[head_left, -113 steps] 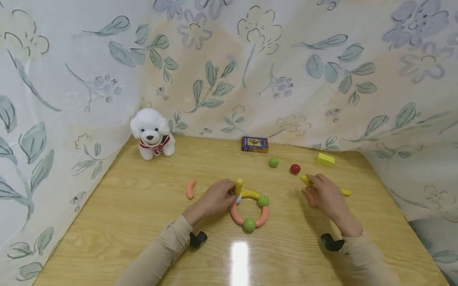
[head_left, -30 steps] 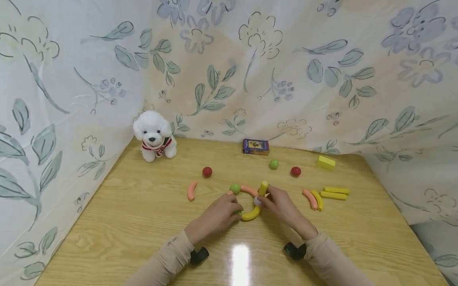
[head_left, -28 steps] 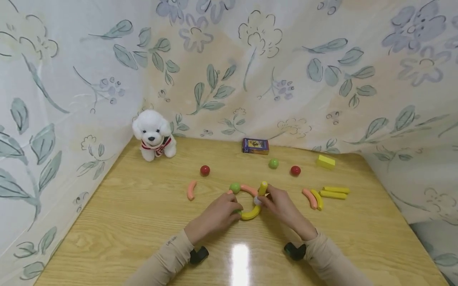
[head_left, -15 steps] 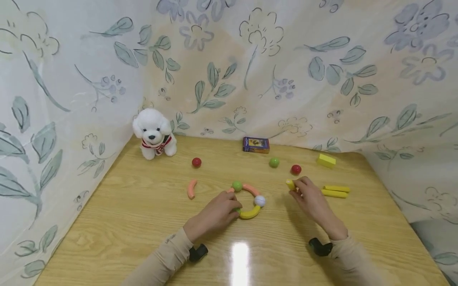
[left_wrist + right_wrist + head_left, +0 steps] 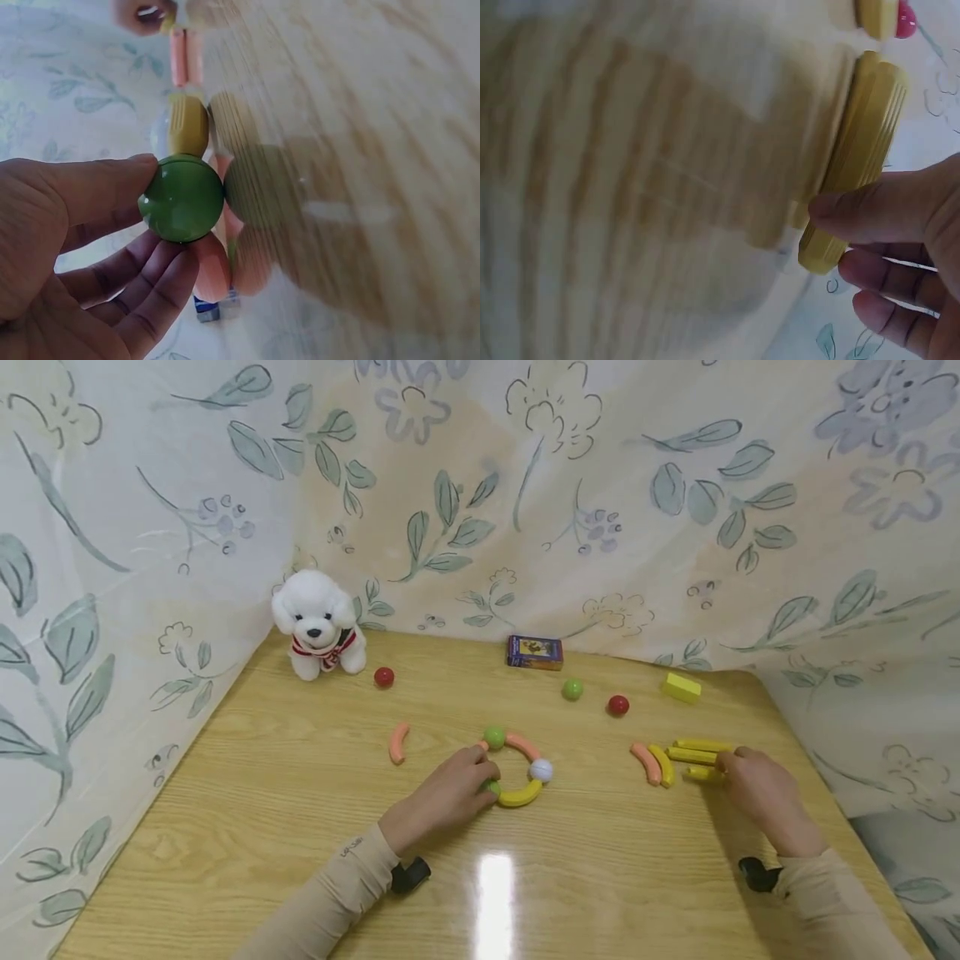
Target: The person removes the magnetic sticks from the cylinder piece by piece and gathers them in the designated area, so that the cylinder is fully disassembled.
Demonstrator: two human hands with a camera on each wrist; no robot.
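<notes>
My right hand point(image 5: 765, 797) is closed only to a pinch, thumb across the yellow stick point(image 5: 699, 773) near one end, the lower fingers bent and clear of it. The stick is at the right of the counter point(image 5: 585, 877), nearly in line with the near stick point(image 5: 692, 757) and the far stick point(image 5: 703, 745), a little nearer me than both. I can't tell whether it touches the wood or hangs just above.

My left hand point(image 5: 446, 789) is part-closed, thumb and fingertips either side of a green ball point(image 5: 184, 199), which sits at the near left of the ring. From there the ring goes by a yellow arc point(image 5: 521, 797) to the white ball point(image 5: 541, 771), then a pink arc point(image 5: 522, 746) to the second green ball point(image 5: 494, 737); my hand hides most of the left side.

I judge the step in hand to be laying the stick down with its two mates. If so, the next move calls for setting it flat and level beside the near stick, then easing my thumb straight off so it doesn't roll. Meanwhile my left hand should press lightly, since a tug on the ball could open the ring.
</notes>
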